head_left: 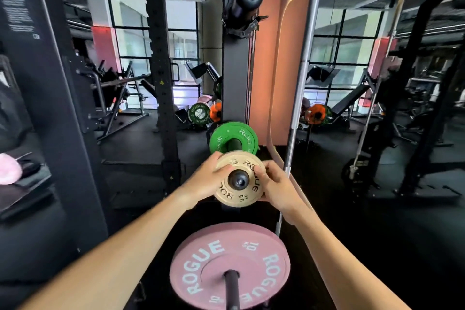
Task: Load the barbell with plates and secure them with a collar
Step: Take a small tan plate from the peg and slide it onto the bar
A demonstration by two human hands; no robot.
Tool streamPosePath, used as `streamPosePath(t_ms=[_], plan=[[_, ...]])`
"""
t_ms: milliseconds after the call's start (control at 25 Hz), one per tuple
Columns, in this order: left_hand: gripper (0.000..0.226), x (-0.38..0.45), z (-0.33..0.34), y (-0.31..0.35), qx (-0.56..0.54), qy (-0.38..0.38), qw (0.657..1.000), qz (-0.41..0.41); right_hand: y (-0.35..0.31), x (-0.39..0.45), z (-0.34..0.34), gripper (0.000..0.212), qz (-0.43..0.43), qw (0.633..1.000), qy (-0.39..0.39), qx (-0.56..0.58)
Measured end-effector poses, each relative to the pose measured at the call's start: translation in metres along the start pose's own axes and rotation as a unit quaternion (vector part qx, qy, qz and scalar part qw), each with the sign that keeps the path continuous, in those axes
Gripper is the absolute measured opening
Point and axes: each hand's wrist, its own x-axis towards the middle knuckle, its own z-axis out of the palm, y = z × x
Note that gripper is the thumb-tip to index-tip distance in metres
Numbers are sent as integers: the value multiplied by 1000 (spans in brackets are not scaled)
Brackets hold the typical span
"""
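We grip the small tan plate (240, 181) with both hands, our left hand (205, 180) curled round its left rim and our right hand (276, 187) round its right rim. It sits on a black storage peg (237, 180), just below the green plate (234, 138) and above the pink plate (230, 265). A bare barbell (300, 78) stands upright to the right.

Both forearms and hands (201, 181) are bare, without sleeves.
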Motion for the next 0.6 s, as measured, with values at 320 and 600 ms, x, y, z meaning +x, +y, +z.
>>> streamPosePath(t_ms=[320,600], plan=[[8,-57,-58,26,-44,25,998,28,-52,-34,53,16,-85,995,23,46],[15,-146,-213,8,-31,118,992,28,-121,-71,215,12,-128,987,-34,94]])
